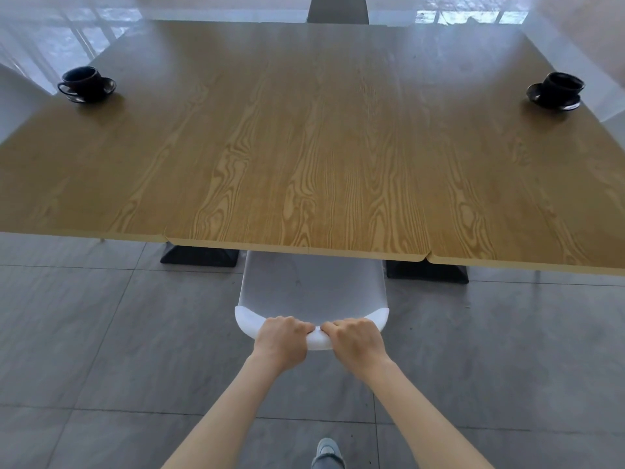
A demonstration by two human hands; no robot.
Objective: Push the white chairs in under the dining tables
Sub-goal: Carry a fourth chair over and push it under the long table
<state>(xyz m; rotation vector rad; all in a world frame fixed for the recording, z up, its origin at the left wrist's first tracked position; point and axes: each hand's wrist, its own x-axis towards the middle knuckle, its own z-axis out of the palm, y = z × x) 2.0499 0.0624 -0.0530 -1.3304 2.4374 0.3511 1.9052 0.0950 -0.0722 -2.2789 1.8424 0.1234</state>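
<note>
A white chair [311, 292] stands in front of me at the near edge of the wooden dining table [304, 147]. Its seat goes partly under the tabletop; the backrest stays outside. My left hand [282, 340] and my right hand [355, 341] both grip the top rim of the backrest, side by side, fingers curled over it. The chair's legs are hidden.
Two black cups on saucers sit on the table, one at far left [86, 83] and one at far right [558, 89]. Black table bases [199, 257] flank the chair. A grey chair [338, 10] stands at the far side. Another white chair [13, 103] is at the left edge. The floor is grey tile.
</note>
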